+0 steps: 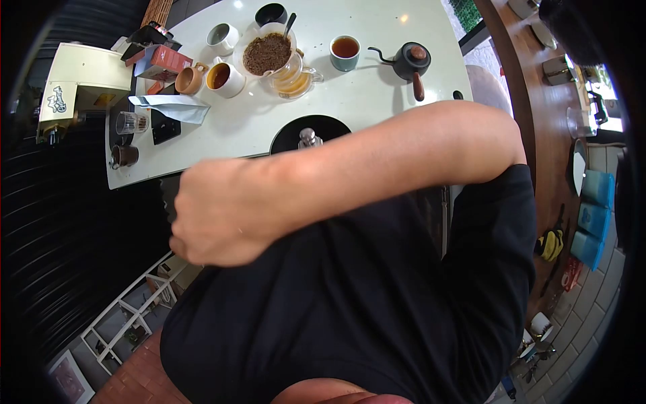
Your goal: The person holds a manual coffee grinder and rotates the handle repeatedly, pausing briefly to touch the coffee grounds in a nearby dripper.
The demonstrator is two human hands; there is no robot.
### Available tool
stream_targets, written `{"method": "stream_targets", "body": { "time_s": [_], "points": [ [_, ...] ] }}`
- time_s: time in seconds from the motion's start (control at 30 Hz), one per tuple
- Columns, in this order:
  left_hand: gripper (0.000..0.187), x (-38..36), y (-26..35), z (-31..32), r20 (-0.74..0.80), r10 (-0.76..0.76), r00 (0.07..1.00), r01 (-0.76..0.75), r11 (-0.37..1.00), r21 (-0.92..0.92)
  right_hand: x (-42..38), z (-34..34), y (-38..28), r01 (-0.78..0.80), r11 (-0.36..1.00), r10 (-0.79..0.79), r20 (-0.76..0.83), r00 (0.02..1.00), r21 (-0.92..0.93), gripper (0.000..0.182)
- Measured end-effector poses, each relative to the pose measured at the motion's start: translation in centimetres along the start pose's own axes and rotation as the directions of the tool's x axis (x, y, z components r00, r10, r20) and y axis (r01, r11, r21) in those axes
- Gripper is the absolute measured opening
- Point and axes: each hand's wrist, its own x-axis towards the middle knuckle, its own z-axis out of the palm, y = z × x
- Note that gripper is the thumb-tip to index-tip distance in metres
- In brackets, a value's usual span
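My right arm reaches across my chest to the left, its hand [225,212] in front of the table's near edge. Its fingers are curled and mostly turned away from view. A dark, ridged-edged thing [168,192] shows beside the knuckles; I cannot make out what it is. My left hand is out of view. Beyond my forearm, a round black disc [286,131] with a metal knob [308,137] is partly covered. Farther back, a coffee dripper [267,54] full of wet grounds, with a spoon [289,25] in it, stands by a glass server [293,79] holding amber liquid.
On the white table [235,138] are a black gooseneck kettle [412,60], a cup of brown liquid [345,52], a white mug [225,79], a brown cup [190,79], a pale pouch [173,106] and a glass [132,122]. A wooden counter [538,135] runs along the right.
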Motion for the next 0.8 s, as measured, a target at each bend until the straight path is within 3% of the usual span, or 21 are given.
{"method": "stream_targets", "body": {
  "time_s": [0.07,0.1,0.17,0.23,0.27,0.3,0.33,0.37,0.4,0.43,0.5,0.53,0.57,0.6,0.63,0.67,0.7,0.8],
  "points": [
    [0.069,-0.2,0.8,0.2,0.022,0.031,0.999,-0.031,0.999,0.011,-0.5,-0.1,1.8,-0.032,0.995,0.029,-0.033,0.999,-0.092,0.022],
    [0.070,-0.7,0.9,0.3,0.028,0.041,0.999,-0.042,0.999,0.014,0.3,0.8,3.2,-0.126,0.986,0.122,-0.043,0.992,-0.106,0.023],
    [0.070,-0.8,1.5,0.2,0.032,0.061,0.998,-0.061,0.998,0.025,-0.4,0.0,4.8,-0.163,0.985,0.162,-0.019,0.987,-0.061,0.025],
    [0.089,-0.2,-0.3,-1.4,0.247,-0.042,0.968,0.006,0.990,0.144,-1.6,0.0,6.5,-0.193,0.979,0.189,-0.069,0.980,-0.059,0.027],
    [0.100,-0.4,-3.1,-2.4,0.302,0.154,0.941,-0.196,0.974,0.113,-2.2,0.0,7.4,-0.225,0.973,0.219,-0.119,0.969,-0.044,0.030],
    [0.100,0.0,-4.7,-3.0,0.299,0.152,0.942,-0.193,0.975,0.113,-2.7,-0.2,9.0,-0.330,0.942,0.327,-0.051,0.944,-0.062,0.035],
    [0.097,0.6,-5.7,-3.0,0.390,0.396,0.831,-0.367,0.918,-0.151,-3.3,-0.1,9.0,-0.353,0.933,0.349,-0.059,0.935,-0.075,0.036],
    [0.097,1.3,-6.7,-2.6,0.404,0.632,0.661,-0.485,0.771,-0.414,-4.3,-0.3,9.0,-0.372,0.923,0.367,-0.065,0.928,-0.094,0.038],
    [0.093,1.8,-5.1,1.4,0.053,0.764,0.643,-0.680,0.601,-0.419,-5.0,-0.8,9.3,-0.364,0.926,0.359,-0.059,0.931,-0.102,0.038],
    [0.093,1.2,-6.2,0.5,0.044,0.764,0.643,-0.683,0.599,-0.418,-5.6,-1.1,9.5,-0.383,0.919,0.377,-0.082,0.923,-0.091,0.039],
    [0.107,-1.6,-10.5,-3.7,0.111,0.617,0.779,-0.487,0.707,-0.512,-9.0,-1.0,10.6,-0.420,0.907,0.408,-0.203,0.890,-0.020,0.039],
    [0.114,-2.2,-11.2,-5.0,0.154,0.538,0.829,-0.382,0.745,-0.547,-10.8,-0.7,10.8,-0.509,0.859,0.495,-0.155,0.855,-0.062,0.038],
    [0.118,-1.1,-8.6,-3.1,0.031,0.587,0.809,-0.560,0.787,-0.259,-12.0,-0.5,10.0,-0.502,0.863,0.485,-0.185,0.855,-0.060,0.039],
    [0.113,-1.1,-4.1,-2.4,0.065,0.329,0.942,-0.320,0.940,-0.117,-11.9,-2.7,8.1,-0.617,0.784,0.614,-0.067,0.787,-0.068,0.037],
    [0.108,-1.4,0.2,-1.6,0.057,0.031,0.998,-0.032,0.999,0.021,-12.5,-2.8,7.2,-0.597,0.798,0.580,-0.168,0.797,-0.080,0.034],
    [0.096,1.1,2.5,-0.9,0.210,0.193,0.959,-0.244,0.936,0.253,-13.1,-3.0,6.3,-0.610,0.786,0.589,-0.177,0.789,-0.102,0.035],
    [0.088,1.4,3.9,-0.7,0.291,0.151,0.945,-0.247,0.911,0.329,-13.7,-3.2,5.7,-0.625,0.770,0.599,-0.193,0.777,-0.126,0.035],
    [0.092,2.4,3.9,-1.0,0.298,0.217,0.930,-0.316,0.885,0.343,-15.4,-2.6,5.4,-0.666,0.744,0.643,-0.209,0.737,-0.059,0.037]
  ]
}}
